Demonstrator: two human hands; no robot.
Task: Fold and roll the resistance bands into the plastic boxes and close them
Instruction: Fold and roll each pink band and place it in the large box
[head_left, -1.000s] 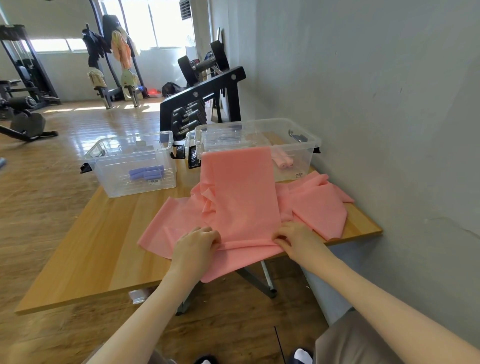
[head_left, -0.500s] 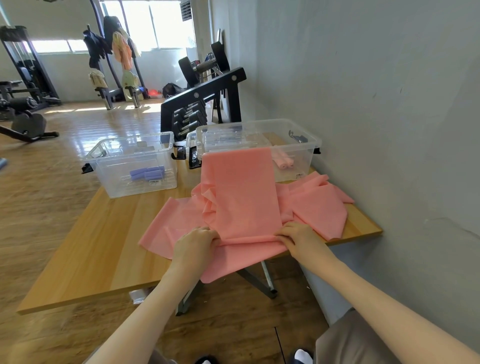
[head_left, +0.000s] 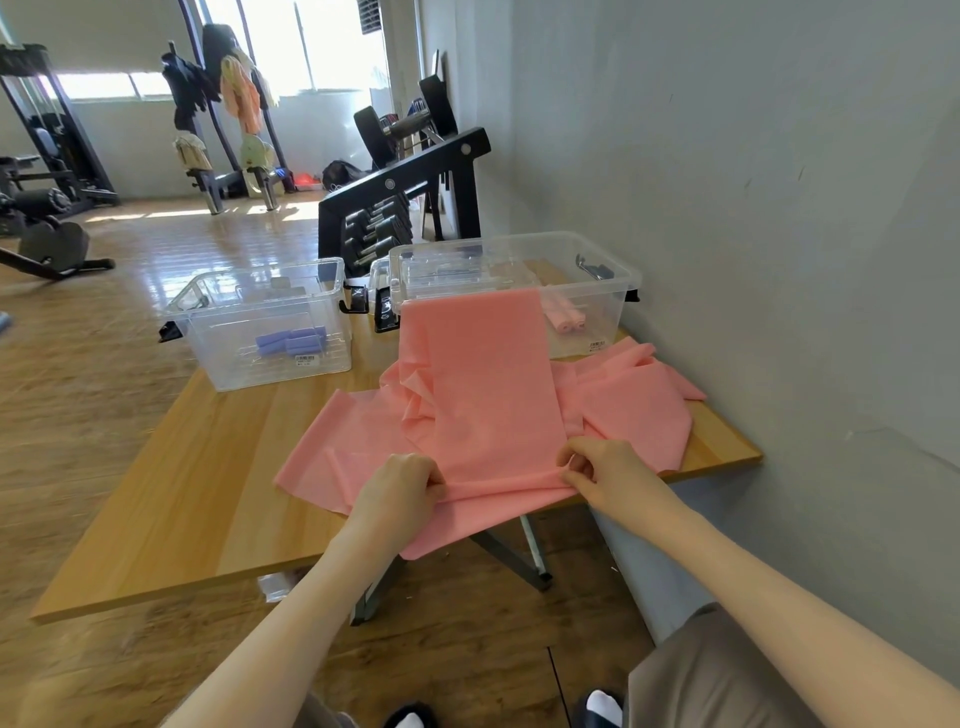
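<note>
A wide pink resistance band (head_left: 483, 384) lies spread on the wooden table (head_left: 171, 493), its far end draped up over the front wall of the right clear plastic box (head_left: 608, 291). My left hand (head_left: 400, 491) pinches the band's near edge at the left corner. My right hand (head_left: 602, 467) pinches the same edge at the right corner. More pink band (head_left: 639, 415) lies crumpled to the right. The right box holds pink rolls (head_left: 563, 319). The left clear box (head_left: 270, 322) holds purple rolls (head_left: 293, 340).
A grey wall (head_left: 779, 260) runs close along the table's right side. A black dumbbell rack (head_left: 395, 208) stands behind the boxes. Clear lids with black clips (head_left: 374, 301) lie between the boxes. Gym machines stand on the wooden floor far left.
Both hands slid a little farther from me along the band's near edge, bunching a small fold there. The boxes and the rest of the band stayed put.
</note>
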